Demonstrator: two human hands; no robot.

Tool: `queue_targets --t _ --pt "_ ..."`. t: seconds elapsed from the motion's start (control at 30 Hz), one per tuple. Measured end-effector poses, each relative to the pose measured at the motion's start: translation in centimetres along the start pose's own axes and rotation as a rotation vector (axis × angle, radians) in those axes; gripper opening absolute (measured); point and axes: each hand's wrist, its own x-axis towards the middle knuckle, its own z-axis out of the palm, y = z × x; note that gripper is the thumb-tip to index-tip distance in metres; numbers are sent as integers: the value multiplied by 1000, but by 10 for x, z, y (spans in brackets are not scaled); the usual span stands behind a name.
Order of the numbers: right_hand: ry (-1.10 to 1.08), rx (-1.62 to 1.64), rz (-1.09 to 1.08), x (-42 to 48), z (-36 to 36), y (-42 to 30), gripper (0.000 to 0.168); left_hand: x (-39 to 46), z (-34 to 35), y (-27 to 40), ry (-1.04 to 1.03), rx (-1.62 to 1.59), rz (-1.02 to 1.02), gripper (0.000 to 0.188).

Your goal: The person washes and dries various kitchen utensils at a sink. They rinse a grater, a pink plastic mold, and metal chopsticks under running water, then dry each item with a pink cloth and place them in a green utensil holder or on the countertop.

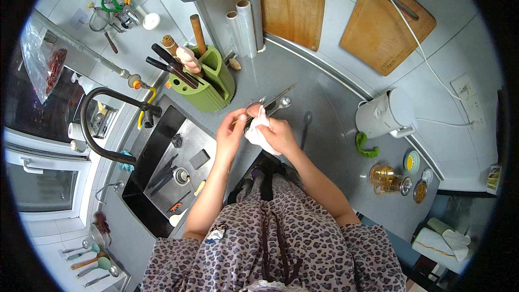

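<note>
Both my hands meet above the front edge of the grey countertop. My left hand (232, 132) pinches a small spoon (253, 109) between thumb and fingers. In my right hand (279, 134) is a crumpled pale pink cloth (261, 132), which touches the spoon. Just beyond the hands, a metal spoon (285, 102) and thin long utensils, perhaps chopsticks (287, 90), lie on the counter, partly hidden by the hands. A dark spoon (307, 119) lies to the right of them.
A green utensil holder (206, 91) with knives stands behind the sink (211, 136), where dark utensils and a grey block (199, 159) lie. On the right are a white electric kettle (375, 115), a green pepper (365, 148) and a glass teapot or jar (382, 175). Cutting boards (294, 4) lean against the wall.
</note>
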Motion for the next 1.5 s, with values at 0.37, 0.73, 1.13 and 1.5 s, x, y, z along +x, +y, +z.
queue_targets --t 0.37,0.73,1.13,1.5 --pt "-475 292 378 -29 -46 -20 24 40 17 0 66 -244 -96 21" --pt "-222 719 512 -74 -48 9 25 38 29 -3 -28 -346 -267 22" --pt "-222 -498 493 -105 -66 50 35 36 74 -93 -273 -40 -358 11" --pt "289 596 704 -160 -115 52 29 59 103 -205 -322 359 -499 12"
